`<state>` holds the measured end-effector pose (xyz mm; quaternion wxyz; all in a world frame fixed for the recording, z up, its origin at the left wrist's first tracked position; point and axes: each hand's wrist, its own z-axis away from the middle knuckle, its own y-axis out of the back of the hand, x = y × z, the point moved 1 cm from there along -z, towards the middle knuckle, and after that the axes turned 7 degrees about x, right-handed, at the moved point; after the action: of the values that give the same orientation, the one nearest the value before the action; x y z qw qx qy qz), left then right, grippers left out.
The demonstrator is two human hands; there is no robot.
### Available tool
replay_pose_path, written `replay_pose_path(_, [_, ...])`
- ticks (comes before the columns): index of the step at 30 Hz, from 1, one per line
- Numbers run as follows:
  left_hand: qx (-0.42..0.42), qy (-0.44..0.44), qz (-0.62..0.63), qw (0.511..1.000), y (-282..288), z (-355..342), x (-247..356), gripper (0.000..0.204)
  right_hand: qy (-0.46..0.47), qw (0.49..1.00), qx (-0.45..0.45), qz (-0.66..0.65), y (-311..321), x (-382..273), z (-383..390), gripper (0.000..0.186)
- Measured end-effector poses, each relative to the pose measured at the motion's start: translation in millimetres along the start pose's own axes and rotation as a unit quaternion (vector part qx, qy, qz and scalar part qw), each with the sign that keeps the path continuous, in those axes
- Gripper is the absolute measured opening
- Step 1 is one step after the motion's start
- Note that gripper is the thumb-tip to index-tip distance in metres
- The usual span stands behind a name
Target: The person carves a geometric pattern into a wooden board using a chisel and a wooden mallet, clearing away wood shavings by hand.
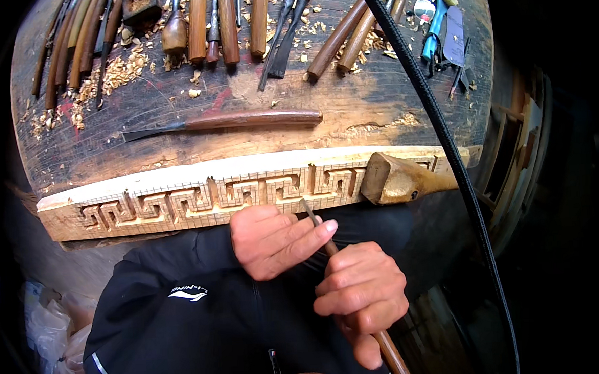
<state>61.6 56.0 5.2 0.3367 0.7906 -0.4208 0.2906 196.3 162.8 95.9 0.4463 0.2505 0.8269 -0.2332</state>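
Note:
A long pale wooden board [137,187] with a carved key-fret pattern and pencilled grid lines lies along the near edge of the workbench. My right hand [362,288] wraps round the brown wooden handle of a carving chisel [392,358], its fist turned down toward me. Closer to the board, the curled fingers of my left hand [272,241] press against the slim metal blade of the same chisel. The blade's tip meets the carved face near the lower edge, right of the middle. Part of the blade and handle is hidden by my fingers.
A wooden mallet [407,179] rests on the board's right part. Behind it lies a loose chisel [255,119] on the workbench [175,149]. Several more chisels [229,28], wood shavings [124,71] and a blue-handled brush [435,31] fill the far side. A black cable [438,122] crosses the right side.

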Motion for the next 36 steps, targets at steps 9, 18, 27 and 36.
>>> replay_pose_path(9, [0.043,0.023,-0.019,0.999,-6.9,3.9,-0.6,0.053,-0.014,0.999,0.044,-0.024,-6.2,6.5,1.6,0.076])
replay_pose_path(18, [0.034,0.036,-0.05,0.998,-9.0,5.5,2.2,0.054,-0.026,0.996,0.079,-0.015,-6.6,9.0,2.9,0.076])
replay_pose_path(27, [0.101,0.014,-0.057,0.993,-19.3,6.0,-3.5,0.051,-0.023,0.997,0.067,-0.01,-6.2,11.3,-0.7,0.075])
replay_pose_path(36, [0.116,0.016,-0.057,0.992,-21.1,6.6,-4.1,0.049,-0.039,0.997,0.065,-0.026,-4.6,11.8,-4.0,0.075])
